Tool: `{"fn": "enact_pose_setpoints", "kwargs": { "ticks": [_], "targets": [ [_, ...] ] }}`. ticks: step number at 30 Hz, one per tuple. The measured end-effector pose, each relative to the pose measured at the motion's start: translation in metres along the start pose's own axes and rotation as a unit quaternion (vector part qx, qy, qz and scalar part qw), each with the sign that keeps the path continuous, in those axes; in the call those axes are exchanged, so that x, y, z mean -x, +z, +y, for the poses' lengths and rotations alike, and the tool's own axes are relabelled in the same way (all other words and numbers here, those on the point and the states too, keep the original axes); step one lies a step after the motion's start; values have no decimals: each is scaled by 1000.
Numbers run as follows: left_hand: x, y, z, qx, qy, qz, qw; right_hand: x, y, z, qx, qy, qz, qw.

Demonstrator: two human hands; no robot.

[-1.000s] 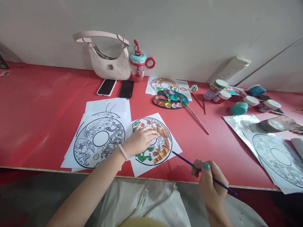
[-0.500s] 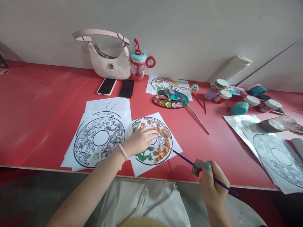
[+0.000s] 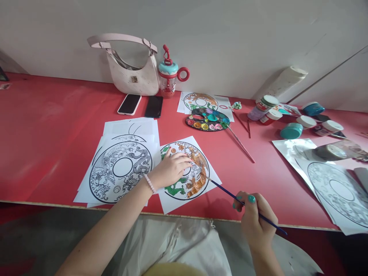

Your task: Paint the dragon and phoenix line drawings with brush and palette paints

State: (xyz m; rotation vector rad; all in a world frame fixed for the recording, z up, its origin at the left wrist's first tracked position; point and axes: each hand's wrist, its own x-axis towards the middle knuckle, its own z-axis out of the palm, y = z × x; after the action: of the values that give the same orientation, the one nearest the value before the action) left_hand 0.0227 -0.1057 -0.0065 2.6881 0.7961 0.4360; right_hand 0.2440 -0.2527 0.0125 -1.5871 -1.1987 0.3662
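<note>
- Right hand (image 3: 255, 222), low and right of centre, is closed around a blue paintbrush (image 3: 230, 194); the brush tip rests on the right rim of the coloured design.
- Left hand (image 3: 171, 170), fingers loosely spread and grasping nothing, presses flat on the painted sheet (image 3: 188, 172) at frame centre.
- Blank line-drawing sheets (image 3: 120, 166) lie just left, partly under it.
- A paint palette (image 3: 207, 122) sits above centre on the red tabletop (image 3: 51, 126).

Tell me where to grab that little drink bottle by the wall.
Hook a finger through the red ring handle on the drink bottle, coming from the right. The ring juts out into open space on that side, while the handbag crowds the left.
</note>
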Motion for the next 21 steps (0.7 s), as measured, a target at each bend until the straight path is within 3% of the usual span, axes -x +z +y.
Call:
{"fn": "enact_pose_setpoints", "kwargs": {
  "ticks": [6,21],
  "targets": [
    [0,1,0,7,3,4,1000,-2,0,1,1,5,15,1000],
    [1,5,-3,0,10,13,1000,1,3,1,-30,-28,-43,998]
  ]
}}
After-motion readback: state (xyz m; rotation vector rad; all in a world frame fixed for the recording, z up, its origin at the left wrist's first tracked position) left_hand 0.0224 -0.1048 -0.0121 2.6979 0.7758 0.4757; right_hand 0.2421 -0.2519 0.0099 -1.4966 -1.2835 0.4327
